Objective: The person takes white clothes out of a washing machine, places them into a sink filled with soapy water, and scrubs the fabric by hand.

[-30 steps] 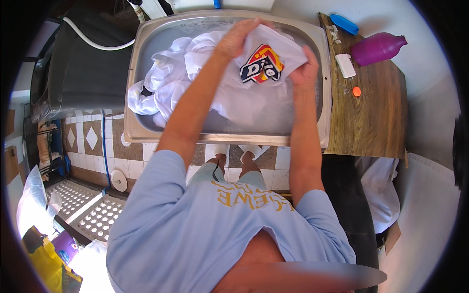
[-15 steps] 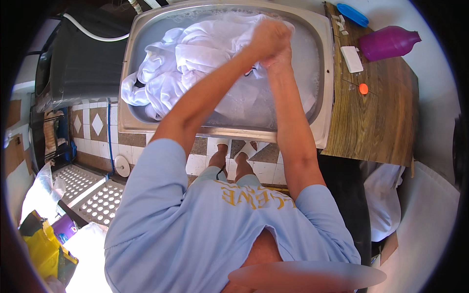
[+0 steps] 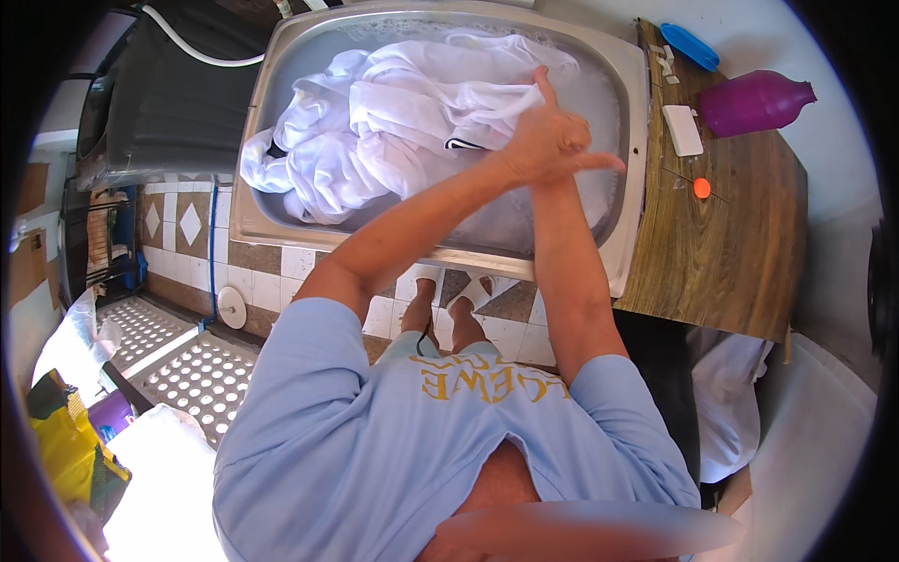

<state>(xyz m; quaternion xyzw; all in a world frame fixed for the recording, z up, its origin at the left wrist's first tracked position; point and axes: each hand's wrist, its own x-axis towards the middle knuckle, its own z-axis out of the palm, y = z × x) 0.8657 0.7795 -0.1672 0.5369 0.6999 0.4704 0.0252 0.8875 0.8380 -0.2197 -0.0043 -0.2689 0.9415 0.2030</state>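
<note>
White cloth [image 3: 393,122] wet, steel sink [image 3: 629,169] matt, wooden table [image 3: 740,244]

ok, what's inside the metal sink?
The metal sink holds a heap of wet white cloth in foamy water, with both hands pressed on its right edge. Whatever lies under the cloth is covered.

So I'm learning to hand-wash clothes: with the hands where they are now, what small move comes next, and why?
Probably lower both hands back onto the white garment and take hold of it. The left hand hovers open with fingers spread, the right hand is hidden beneath it, and the cloth lies bunched at the left of the soapy metal basin, seemingly ungripped.
</note>
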